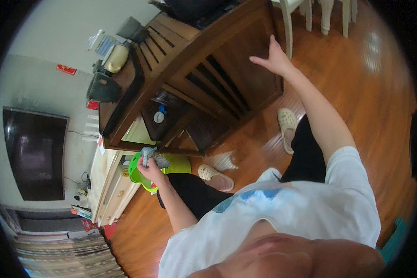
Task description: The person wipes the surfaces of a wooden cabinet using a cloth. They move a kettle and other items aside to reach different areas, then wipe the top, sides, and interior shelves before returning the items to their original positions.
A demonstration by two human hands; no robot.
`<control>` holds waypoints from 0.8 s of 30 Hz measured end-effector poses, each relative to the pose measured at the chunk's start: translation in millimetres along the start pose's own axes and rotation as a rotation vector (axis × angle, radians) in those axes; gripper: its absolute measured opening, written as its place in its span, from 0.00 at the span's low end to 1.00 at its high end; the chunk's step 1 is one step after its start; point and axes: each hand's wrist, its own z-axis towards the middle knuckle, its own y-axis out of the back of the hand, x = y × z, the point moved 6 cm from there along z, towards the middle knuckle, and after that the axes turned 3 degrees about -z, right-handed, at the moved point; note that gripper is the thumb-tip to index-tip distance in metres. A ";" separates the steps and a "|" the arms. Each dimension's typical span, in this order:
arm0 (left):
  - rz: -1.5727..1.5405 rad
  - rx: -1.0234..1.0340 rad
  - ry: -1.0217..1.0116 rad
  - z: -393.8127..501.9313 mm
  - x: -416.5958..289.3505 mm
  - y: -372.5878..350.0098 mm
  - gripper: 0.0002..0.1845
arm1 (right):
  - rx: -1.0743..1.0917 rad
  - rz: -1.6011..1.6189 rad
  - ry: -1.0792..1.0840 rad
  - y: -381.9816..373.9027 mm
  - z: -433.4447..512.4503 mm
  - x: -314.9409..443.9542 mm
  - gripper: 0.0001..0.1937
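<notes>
My left hand [152, 171] holds a crumpled grey-blue cloth [154, 158], pinched by thumb and fingers. Just below it is a bright green plastic bin [180, 164] on the floor, beside the end of a dark wooden cabinet [236, 52]. At the upper right, my right hand [274, 59] is spread with thumb and fingers apart in front of the cabinet's panelled side. Nothing is held in it; whether it touches the wood I cannot tell. A white roll-like thing [158, 117] with a blue piece lies on the cabinet's inner shelf.
A cream-yellow pot [116, 58], a dark green pot [103, 87] and a grey container [132, 29] stand on the cabinet top. White chair legs [287, 31] rise near its right end. A cream drawer unit [113, 187] stands at left, below a wall-mounted television [36, 153].
</notes>
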 end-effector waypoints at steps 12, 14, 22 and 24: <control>-0.132 0.122 0.185 30.8 20.5 -21.7 0.44 | -0.042 0.032 0.035 -4.4 13.3 -6.7 0.65; -0.148 0.205 0.162 33.4 16.2 -25.6 0.46 | -0.057 0.072 0.078 -5.5 17.8 -10.7 0.64; -0.106 0.221 0.166 34.2 15.2 -25.1 0.43 | -0.065 0.116 0.079 -10.8 31.4 -18.2 0.61; -0.102 0.236 0.163 37.5 15.7 -25.2 0.44 | -0.038 0.125 -0.013 -16.1 36.5 -20.8 0.61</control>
